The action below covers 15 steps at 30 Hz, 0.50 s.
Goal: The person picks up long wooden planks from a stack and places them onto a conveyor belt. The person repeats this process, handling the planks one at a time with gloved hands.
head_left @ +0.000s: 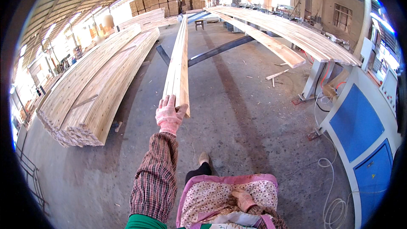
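My left hand [168, 114], in a pink knit glove, grips the near end of a long, narrow stack of pale wooden planks [180, 68]. Its fingers lie over the top, and the thumb reaches toward the right edge. The planks run away from me, over dark metal bars [220, 51] farther off. Low in front of my body, my right hand [243, 200] rests against a flowered apron [207, 193] with pink trim. Its fingers are loosely bent, and I see nothing held in them.
A large stack of planks [106, 89] lies to the left. On the right, one separate board [271, 46] extends beside a long plank-covered table [296, 32]. A blue-and-white machine cabinet [360, 118] stands near right, with a loose pale hose [333, 205] on the floor. A small stool [199, 24] stands far ahead.
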### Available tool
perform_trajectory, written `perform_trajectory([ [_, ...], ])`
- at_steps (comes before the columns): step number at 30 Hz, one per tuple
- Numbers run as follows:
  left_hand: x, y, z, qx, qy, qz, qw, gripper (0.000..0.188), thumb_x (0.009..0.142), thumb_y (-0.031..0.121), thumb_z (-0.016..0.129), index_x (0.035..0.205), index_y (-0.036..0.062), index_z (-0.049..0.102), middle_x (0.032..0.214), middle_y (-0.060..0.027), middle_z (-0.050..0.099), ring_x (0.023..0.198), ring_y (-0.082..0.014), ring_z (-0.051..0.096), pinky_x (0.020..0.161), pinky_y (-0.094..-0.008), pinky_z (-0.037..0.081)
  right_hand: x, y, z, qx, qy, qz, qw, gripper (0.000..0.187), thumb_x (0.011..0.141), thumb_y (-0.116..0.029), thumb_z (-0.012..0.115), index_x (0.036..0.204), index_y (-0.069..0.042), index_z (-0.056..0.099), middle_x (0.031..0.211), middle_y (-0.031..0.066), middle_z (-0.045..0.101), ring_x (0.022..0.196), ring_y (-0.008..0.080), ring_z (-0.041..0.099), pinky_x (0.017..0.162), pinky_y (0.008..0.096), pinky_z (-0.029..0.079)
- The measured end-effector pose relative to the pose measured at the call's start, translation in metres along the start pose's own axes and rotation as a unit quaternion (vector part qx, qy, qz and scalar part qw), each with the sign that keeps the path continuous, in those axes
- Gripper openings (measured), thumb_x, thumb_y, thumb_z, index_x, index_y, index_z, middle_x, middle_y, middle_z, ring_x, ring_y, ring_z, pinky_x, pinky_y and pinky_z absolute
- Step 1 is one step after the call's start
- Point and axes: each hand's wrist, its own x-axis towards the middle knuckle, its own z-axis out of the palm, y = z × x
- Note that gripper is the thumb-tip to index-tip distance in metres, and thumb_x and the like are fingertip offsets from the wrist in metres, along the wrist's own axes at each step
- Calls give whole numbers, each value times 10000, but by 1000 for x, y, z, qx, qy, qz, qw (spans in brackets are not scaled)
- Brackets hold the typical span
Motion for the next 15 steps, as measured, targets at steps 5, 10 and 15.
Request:
perform_trajectory([
  [5,-2,18,-16,27,8,11,1000,798,872,597,744,1481,108,584,1592,-176,521,1473,-393,463,1208,-548,347,3,-3,2,49,56,171,982,295,988,-162,710,1242,-13,701,1035,120,719,924,250,710,767,373,588],
  [10,-15,107,-39,17,45,167,985,951,837,684,741,1569,131,490,1674,-241,375,1526,-471,368,1254,-599,303,1,-3,-6,-173,-4,83,981,336,996,-289,705,1179,-11,746,963,89,734,913,212,685,825,341,542],
  [15,-7,248,-52,-77,-76,256,961,997,838,673,754,1630,178,404,1716,-181,327,1570,-404,341,1254,-549,343,0,11,-5,-217,-8,-43,975,425,1020,-331,659,1220,34,743,1138,123,773,1086,236,695,999,351,512],
])
